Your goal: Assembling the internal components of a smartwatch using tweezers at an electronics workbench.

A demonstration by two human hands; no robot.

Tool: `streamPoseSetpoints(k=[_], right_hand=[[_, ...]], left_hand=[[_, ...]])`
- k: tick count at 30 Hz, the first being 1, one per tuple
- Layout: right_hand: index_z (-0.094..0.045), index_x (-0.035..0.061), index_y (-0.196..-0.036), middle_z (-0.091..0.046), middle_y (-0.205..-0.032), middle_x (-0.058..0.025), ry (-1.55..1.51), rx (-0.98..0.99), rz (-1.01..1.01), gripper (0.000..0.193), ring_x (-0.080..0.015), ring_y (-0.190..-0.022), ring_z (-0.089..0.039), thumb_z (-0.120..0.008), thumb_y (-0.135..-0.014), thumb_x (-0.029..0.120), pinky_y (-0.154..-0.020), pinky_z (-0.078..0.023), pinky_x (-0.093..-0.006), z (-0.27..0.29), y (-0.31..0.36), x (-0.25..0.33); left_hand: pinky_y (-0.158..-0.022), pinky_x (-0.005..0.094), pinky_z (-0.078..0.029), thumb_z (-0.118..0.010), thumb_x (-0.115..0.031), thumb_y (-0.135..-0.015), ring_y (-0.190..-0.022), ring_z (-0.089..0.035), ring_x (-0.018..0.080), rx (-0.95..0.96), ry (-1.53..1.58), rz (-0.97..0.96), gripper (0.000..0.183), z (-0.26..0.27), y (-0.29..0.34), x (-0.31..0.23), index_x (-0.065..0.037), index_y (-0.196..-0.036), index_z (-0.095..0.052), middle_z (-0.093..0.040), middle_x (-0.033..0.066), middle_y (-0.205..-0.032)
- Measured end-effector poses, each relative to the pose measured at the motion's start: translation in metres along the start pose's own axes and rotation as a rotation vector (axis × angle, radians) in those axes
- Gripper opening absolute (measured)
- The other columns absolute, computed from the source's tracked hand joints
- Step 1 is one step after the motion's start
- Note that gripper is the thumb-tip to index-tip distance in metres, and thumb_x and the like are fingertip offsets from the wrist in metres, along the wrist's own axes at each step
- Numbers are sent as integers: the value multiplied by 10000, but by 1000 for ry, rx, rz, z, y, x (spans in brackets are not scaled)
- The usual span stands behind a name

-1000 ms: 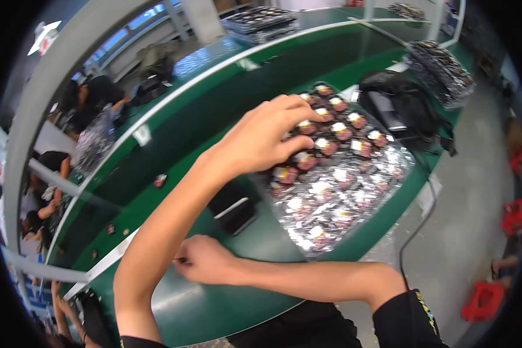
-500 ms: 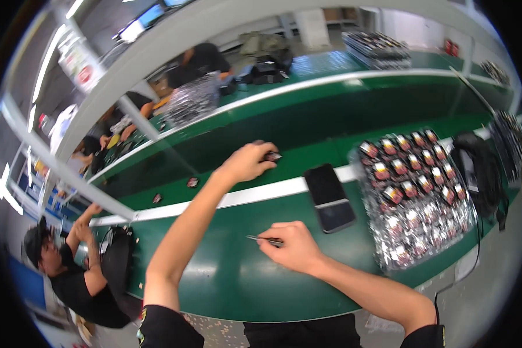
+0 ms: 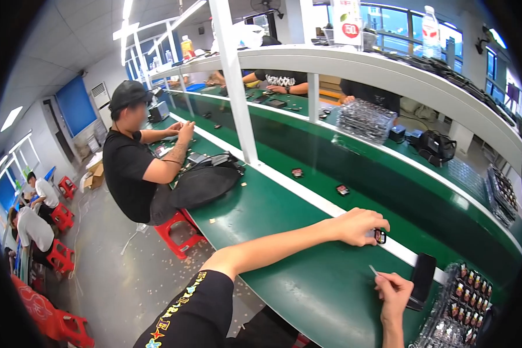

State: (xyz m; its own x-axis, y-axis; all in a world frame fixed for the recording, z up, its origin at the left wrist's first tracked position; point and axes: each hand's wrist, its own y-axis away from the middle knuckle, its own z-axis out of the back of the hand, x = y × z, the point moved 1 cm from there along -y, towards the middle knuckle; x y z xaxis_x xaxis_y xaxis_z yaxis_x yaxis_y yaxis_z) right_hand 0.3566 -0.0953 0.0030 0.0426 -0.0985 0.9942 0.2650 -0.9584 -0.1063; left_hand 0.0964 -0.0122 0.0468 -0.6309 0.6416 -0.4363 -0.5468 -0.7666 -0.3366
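"Along the white strip (image 3: 298,191), what's the left hand (image 3: 358,227) on?"

"Small dark piece (image 3: 380,236), pinched between thumb and curled fingers. Can't tell if the piece touches the strip."

"Right hand (image 3: 395,292)?"

"Over the green bench (image 3: 319,290), thumb and fingers pressed together on a thin pale tool (image 3: 373,269), tip up and left."

"Nearby?"

"Black flat case (image 3: 422,279) just beyond the right hand, partly over the strip. Right of that, clear plastic tray (image 3: 441,333) with rows of similar pieces (image 3: 468,296)."

"Any loose?"

"Two past the strip: nearer loose piece (image 3: 343,190), farther loose piece (image 3: 297,172), well apart."

"Background?"

"Co-worker (image 3: 127,156), black cap, farther left at the same bench, hands raised close together; what's in them is too small to tell. Black bag (image 3: 206,184) beside them on the bench, red stool (image 3: 178,235) below."
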Motion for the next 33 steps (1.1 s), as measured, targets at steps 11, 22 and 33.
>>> streamPoseSetpoints(k=[11, 22, 33], right_hand=[[-858, -29, -1019, -701, -758, -43, 112, 43, -7, 138, -60, -605, -552, -809, -962, 86, -526, -362, -236, -4, -4, 11], [-854, -46, -1116, -719, -810, -42, 96, 47, -28, 162, -65, -756, -621, -794, -965, -33, -691, -455, -229, -3, -7, 14], [-847, -62, -1098, -678, -798, -16, 143, 88, -6, 169, -31, -697, -554, -798, -937, -81, -610, -385, -206, -9, 5, 18]], left_hand=[[-889, 414, -488, -926, -556, -807, -1012, -685, 276, 45, -37, 60, 618, 11, 100, -31, -133, -1216, -737, -700, 49, -1051], [-825, 338, -431, -993, -204, -649, -842, -520, 190, 141, 209, 64, 749, 14, 93, -5, -122, -1362, -778, -664, 17, -1043], [-737, 306, -407, -995, -177, -726, -799, -538, 170, 149, 298, 113, 557, 1, 97, -23, -90, -1245, -812, -706, 10, -995]])
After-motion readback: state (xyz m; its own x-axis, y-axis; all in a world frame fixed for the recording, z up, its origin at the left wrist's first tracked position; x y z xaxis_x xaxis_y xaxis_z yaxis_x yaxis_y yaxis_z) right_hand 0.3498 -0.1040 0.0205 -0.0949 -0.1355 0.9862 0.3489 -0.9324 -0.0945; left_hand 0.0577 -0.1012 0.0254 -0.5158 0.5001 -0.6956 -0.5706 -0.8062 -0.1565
